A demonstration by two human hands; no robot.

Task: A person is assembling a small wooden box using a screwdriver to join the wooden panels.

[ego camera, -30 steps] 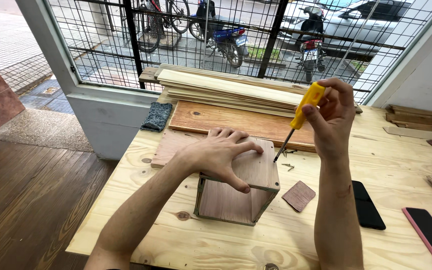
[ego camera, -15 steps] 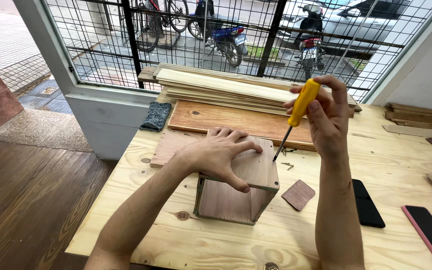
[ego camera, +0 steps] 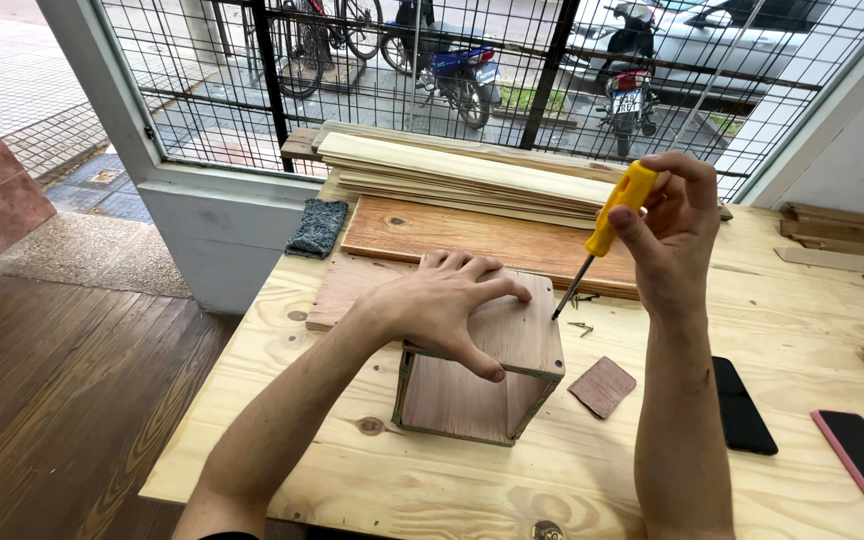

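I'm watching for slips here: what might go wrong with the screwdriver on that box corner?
The screwdriver tip sits at the very corner of the wooden box, so it may slip off. The left hand presses the top close by and might get jabbed. Loose screws beside the box could be knocked away.

The small box (ego camera: 482, 370) is matt reddish plywood on a pale, knotty pine tabletop (ego camera: 432, 480). Beside the box, the screwdriver (ego camera: 602, 235) has a glossy yellow plastic handle and a thin metal shaft.

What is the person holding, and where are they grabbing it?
The right hand grips a screwdriver by its yellow handle. The left hand presses on the wooden box.
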